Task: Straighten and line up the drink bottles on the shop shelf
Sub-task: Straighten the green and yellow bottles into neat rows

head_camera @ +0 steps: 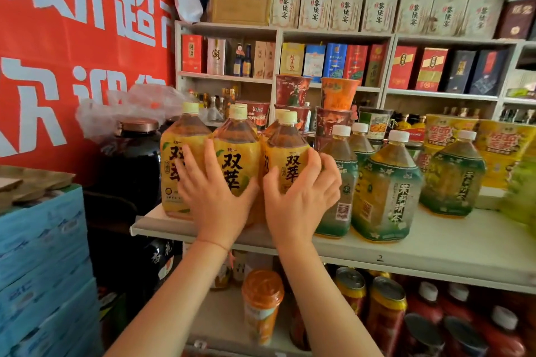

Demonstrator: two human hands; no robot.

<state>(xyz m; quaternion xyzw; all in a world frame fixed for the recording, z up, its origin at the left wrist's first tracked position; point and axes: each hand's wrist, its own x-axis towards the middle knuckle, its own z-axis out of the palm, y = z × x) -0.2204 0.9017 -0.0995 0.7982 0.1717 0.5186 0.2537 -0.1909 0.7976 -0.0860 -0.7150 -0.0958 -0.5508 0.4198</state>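
At the far left a red banner point(72, 38) hangs behind a stack of blue crates point(43, 255) and a dark jar point(136, 159). Next comes the white shelf point(435, 243), and on its left end stand three yellow bottles, upright, caps up, labels facing out. The left yellow bottle point(171, 165) sits nearest the shelf's end. The left hand point(214, 197) lies against the middle yellow bottle point(235, 159), fingers spread and fairly straight, thumb hooked toward its right side; it presses rather than grips. The right hand point(298, 200) curls round the right yellow bottle point(287, 159), thumb on the label front and fingers wrapped round its right flank, so this one is grasped. Both bottles stand directly ahead of the hands, long axes vertical, each hand on its own bottle. More yellow caps show behind them. To the right, the green bottles point(385, 188) stand less evenly, some forward, some back; the right hand is the nearer to them, which I judge matters for the next adjustment.
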